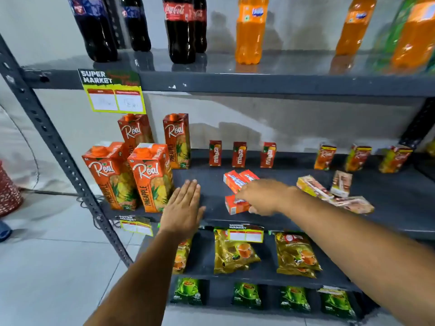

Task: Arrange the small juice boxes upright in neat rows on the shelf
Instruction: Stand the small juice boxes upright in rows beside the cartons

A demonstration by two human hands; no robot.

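Note:
On the dark middle shelf (207, 182), three small red Maaza boxes (239, 154) stand upright in a back row. Three small Real boxes (357, 158) stand upright at the back right. Two red boxes (235, 180) lie flat mid-shelf, and a third red box (233, 205) lies near the front edge. My right hand (263, 196) rests over that front box, fingers curled on it. My left hand (183, 208) hovers flat and empty beside the large cartons. Several pale juice boxes (334, 189) lie toppled at the right.
Four tall Real pineapple cartons (150, 177) stand at the shelf's left end. Cola and orange soda bottles (250, 29) line the shelf above. Tea packets (235, 250) fill the lower shelves. A price tag (113, 92) hangs from the upper shelf edge.

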